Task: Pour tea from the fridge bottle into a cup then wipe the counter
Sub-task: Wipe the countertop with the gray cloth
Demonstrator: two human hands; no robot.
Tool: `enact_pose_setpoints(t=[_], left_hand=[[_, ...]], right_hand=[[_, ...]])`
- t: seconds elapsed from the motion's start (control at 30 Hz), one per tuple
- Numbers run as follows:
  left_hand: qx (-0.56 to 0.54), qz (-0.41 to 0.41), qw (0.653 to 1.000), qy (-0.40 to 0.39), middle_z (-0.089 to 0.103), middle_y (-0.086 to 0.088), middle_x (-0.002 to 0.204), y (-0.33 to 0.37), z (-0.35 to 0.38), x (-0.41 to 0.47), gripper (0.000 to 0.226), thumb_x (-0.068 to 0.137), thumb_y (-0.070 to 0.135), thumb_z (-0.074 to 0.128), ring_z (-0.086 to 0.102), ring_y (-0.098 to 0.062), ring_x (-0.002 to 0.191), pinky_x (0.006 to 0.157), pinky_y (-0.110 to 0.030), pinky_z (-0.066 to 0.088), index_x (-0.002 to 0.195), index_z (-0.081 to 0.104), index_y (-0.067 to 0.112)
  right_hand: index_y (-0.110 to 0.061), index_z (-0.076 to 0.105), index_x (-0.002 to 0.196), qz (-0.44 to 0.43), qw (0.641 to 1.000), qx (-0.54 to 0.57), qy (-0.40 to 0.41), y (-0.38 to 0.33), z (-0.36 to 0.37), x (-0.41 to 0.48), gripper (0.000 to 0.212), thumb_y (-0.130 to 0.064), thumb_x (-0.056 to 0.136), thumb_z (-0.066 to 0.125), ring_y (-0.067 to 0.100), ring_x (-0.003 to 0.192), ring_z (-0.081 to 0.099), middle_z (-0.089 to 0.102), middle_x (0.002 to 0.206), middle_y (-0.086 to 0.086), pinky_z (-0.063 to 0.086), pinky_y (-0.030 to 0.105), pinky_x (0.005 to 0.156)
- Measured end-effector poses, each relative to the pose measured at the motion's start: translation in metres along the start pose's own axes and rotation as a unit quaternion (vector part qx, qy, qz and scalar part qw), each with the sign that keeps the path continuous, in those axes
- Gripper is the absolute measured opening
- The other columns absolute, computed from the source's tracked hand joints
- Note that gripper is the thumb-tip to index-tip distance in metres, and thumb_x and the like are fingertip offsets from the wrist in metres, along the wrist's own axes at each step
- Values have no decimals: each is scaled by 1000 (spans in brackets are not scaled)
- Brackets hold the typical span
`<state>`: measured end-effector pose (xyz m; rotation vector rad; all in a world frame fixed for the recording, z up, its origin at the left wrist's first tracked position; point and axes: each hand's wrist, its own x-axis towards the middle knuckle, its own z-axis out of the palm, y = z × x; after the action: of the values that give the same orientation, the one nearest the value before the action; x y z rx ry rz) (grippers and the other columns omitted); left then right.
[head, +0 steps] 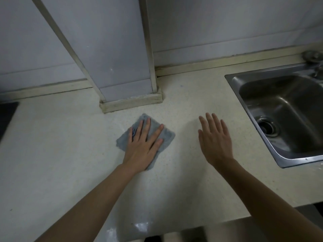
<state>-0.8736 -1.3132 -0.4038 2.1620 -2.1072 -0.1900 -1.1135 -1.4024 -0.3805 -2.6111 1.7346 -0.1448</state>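
You are on the wiping step: no bottle or cup shows in the frame. Your left hand (143, 145) lies flat on the grey cloth (155, 135) at the middle of the frame, fingers (147, 125) spread and pressing it to the surface (52, 154), not clamped around it. Your right hand (215, 138) is empty, fingers apart, between the cloth and the sink (234, 81) at the right. Next, I judge, sweep the cloth toward the wet sheen at the lower edge.
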Motion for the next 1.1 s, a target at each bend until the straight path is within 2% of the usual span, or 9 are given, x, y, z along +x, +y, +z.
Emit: enact_pose_setpoints(t=[0.1, 0.27, 0.43, 0.5, 0.6, 0.73, 0.9, 0.97, 1.1], left_hand=[[-4, -46, 999, 1, -23, -5, 162, 30, 6, 14, 60, 98, 59, -2, -25, -24, 148, 118, -51, -15, 154, -8, 41], [10, 2, 1000, -30, -18, -10, 163, 101, 13, 13, 64, 92, 68, -9, -21, -32, 149, 117, -61, -5, 153, -8, 46], [-3, 98, 995, 2, -1, -6, 166, 118, 16, -40, 54, 103, 58, 27, -6, -30, 152, 119, -60, 3, 154, 17, 43], [7, 108, 994, 7, 3, -4, 166, 104, 13, -57, 52, 104, 54, 31, -1, -27, 152, 119, -59, 8, 153, 20, 44], [27, 68, 997, -2, 3, 0, 166, 79, 10, -76, 50, 105, 53, 24, -1, -23, 152, 118, -58, 11, 153, 15, 46], [38, -46, 998, -18, -3, 2, 166, 46, 5, -86, 52, 103, 55, 13, 0, -24, 153, 121, -55, 5, 154, 8, 46], [63, -149, 987, 5, 20, -7, 163, 79, 9, -60, 65, 98, 64, 13, 21, -37, 148, 115, -63, 15, 155, 24, 34], [60, -144, 988, 20, 20, -6, 163, 104, 14, -49, 64, 99, 64, 12, 17, -41, 148, 114, -65, 16, 155, 21, 34], [29, -48, 998, 18, 8, 2, 166, 141, 23, -64, 53, 105, 53, 21, -2, -35, 151, 117, -63, 8, 156, 14, 39]], right_hand=[[-11, 30, 148, -25, 1000, -1, 0, 7, 0, 4, 54, -34, 101, 23, 30, 146, 18, 25, 156, 15, 22, 49, 117], [-12, 21, 150, -51, 998, -32, -15, 27, -2, 5, 54, -34, 100, 20, 28, 148, 9, 16, 159, 13, 17, 47, 119], [-12, 16, 152, -80, 995, -42, -35, 28, -11, 7, 57, -36, 100, 16, 27, 148, 6, 13, 160, 12, 14, 46, 120], [-12, 15, 152, -96, 994, -40, -32, 22, -13, 6, 56, -35, 101, 18, 27, 148, 7, 13, 160, 12, 14, 46, 120], [-13, 12, 153, -118, 992, -30, -42, 14, -14, 2, 55, -34, 102, 18, 27, 148, 4, 10, 160, 11, 12, 45, 120], [-13, 9, 153, -148, 987, -27, -54, 20, -9, -11, 54, -33, 103, 15, 27, 148, 2, 6, 161, 11, 11, 46, 120], [-14, 12, 153, -154, 986, -5, -60, 33, 6, -26, 55, -36, 102, 10, 24, 148, 7, 11, 160, 8, 14, 42, 120], [-16, 20, 152, -146, 988, 10, -47, 33, 10, -26, 55, -38, 103, 11, 22, 147, 14, 19, 159, 6, 18, 41, 119], [-15, 32, 148, -149, 988, 21, -26, 34, 12, -28, 55, -39, 102, 17, 24, 144, 27, 32, 154, 8, 27, 42, 116]])
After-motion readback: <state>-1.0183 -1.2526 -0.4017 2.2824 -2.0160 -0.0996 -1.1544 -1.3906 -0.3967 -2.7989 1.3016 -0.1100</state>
